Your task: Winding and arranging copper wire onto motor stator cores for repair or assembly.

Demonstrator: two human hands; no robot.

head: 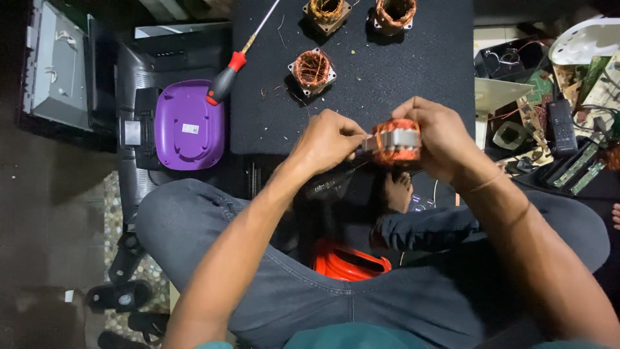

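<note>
My right hand (434, 134) grips a motor stator (395, 142) with copper windings and a grey metal core, held above my lap. My left hand (326, 139) pinches a small tool or wire end against the stator's left side; what exactly it holds is too small to tell. Both hands hover over the near edge of a black mat (420, 71). I sit cross-legged in grey trousers, with a bare foot (398, 192) under the hands.
Three more copper-wound stators lie on the mat: one in the middle (312, 70) and two at the far edge (327, 13) (394, 13). A red-handled screwdriver (234, 68) rests by a purple lid (188, 126). Circuit boards and scrap (568, 123) pile up at right. An orange object (349, 264) sits between my legs.
</note>
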